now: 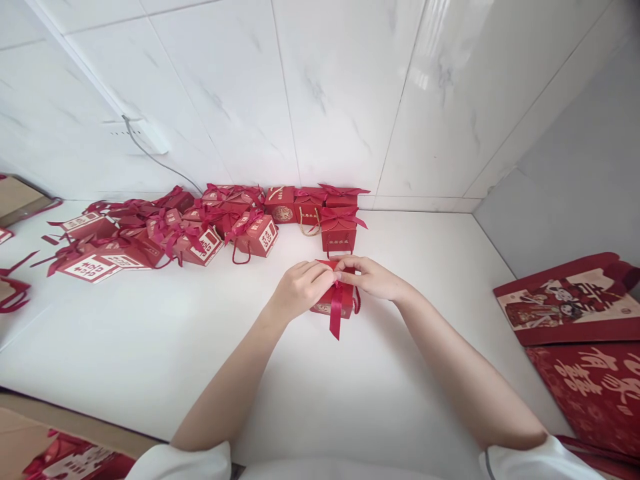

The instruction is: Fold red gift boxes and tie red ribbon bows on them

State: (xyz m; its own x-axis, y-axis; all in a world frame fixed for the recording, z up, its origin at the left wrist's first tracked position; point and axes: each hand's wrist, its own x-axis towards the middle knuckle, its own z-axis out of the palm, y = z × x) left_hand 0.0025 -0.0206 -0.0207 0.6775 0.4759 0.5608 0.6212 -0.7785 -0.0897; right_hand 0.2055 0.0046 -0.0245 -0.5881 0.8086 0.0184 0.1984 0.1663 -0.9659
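Note:
A small red gift box [327,309] with gold print on its front stands on the white table [200,347], under both hands. A dark pink ribbon [335,320] hangs down over the front of the box, and a red cord handle shows at its right. My left hand [301,288] is closed at the top left of the box, its fingertips at the ribbon. From the right, my right hand [370,277] pinches at the ribbon's top, thumb and index finger together near the left fingertips. The knot area is mostly hidden by the fingers.
Several red boxes with ribbons [185,233] lie along the wall at the back left. Just behind the hands stands another box [339,235]. Large red printed bags [575,303] lie at the right. An open carton [75,433] with red items is at the lower left.

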